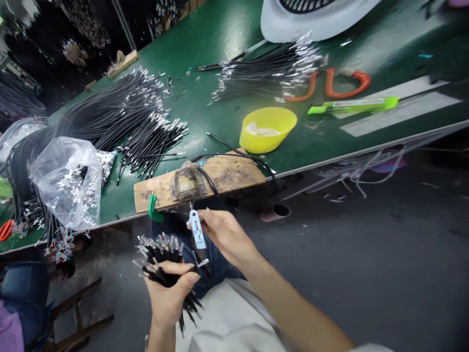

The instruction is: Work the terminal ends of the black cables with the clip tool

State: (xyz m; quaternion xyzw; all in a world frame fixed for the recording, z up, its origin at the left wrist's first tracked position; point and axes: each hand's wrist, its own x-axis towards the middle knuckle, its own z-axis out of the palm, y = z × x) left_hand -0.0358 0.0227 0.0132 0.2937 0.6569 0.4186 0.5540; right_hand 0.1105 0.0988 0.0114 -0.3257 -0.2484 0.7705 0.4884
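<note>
My left hand (169,296) is closed round a bundle of short black wires (161,254) with silver-tipped ends that fan out above my fingers. My right hand (223,234) grips a small light-blue tool (198,233) with a metal tip, held upright just right of the bundle and in front of the table edge. Both hands hover over my lap, below a wooden board (227,173) that carries a rusty metal fixture (187,183) and a green clip (153,209).
The green table (205,44) holds big heaps of black wires (110,115), another pile (271,68), a yellow bowl (267,128), a clear plastic bag (68,178), a green utility knife (353,104) and a white fan base (315,17). Another person's leg (18,298) is at the left.
</note>
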